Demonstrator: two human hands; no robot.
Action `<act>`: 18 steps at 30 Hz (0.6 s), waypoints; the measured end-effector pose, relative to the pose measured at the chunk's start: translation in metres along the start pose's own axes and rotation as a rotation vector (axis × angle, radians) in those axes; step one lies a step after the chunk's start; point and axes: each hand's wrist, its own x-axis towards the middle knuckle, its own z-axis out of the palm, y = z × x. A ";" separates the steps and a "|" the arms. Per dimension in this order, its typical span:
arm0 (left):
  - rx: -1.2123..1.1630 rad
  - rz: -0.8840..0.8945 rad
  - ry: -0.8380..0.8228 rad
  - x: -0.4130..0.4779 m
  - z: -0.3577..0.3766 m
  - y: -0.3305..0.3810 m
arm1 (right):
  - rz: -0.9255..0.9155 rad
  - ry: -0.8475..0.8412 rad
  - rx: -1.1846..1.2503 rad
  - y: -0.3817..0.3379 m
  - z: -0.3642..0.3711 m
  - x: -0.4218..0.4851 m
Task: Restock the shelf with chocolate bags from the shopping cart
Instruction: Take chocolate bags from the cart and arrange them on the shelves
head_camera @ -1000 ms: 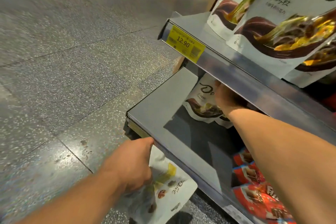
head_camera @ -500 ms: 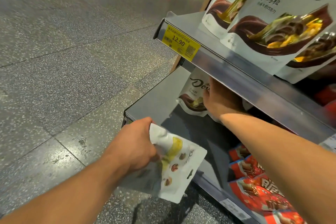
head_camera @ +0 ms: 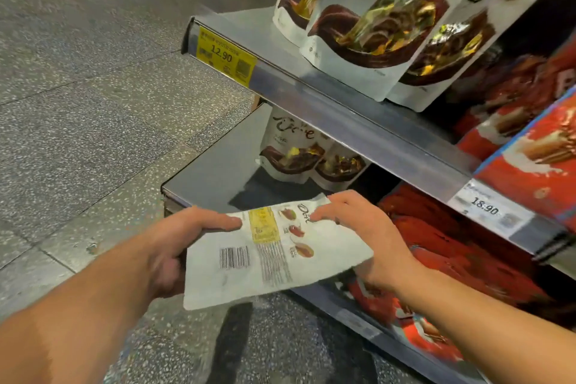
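Holding 1 choc bag [head_camera: 265, 259]: L hand [head_camera: 174, 246], R hand [head_camera: 367, 237]; 2 shelved bags [head_camera: 291, 150] behind.

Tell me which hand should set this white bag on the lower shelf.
Right, probably. The right hand holds the white printed plastic chocolate bag at the end over the grey metal lower shelf; the left hand grips the edge farther out.

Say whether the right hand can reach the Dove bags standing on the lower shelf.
Likely yes, once freed: the right hand holds the held bag with the left hand, but nothing blocks the standing bags.
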 end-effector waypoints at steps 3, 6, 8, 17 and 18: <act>0.046 0.002 0.060 0.014 0.009 -0.007 | 0.147 0.135 0.156 0.002 -0.001 0.006; 0.062 0.034 0.115 0.024 0.013 -0.012 | 0.377 0.173 0.121 -0.003 -0.013 0.018; 0.039 0.031 0.135 0.027 0.013 -0.012 | 0.522 0.190 0.120 -0.002 -0.020 0.026; 0.143 0.087 0.201 0.017 -0.005 -0.015 | 0.925 0.073 0.120 0.017 -0.029 0.079; 0.151 0.091 0.207 0.016 -0.009 -0.015 | 0.929 0.040 0.067 0.022 -0.027 0.084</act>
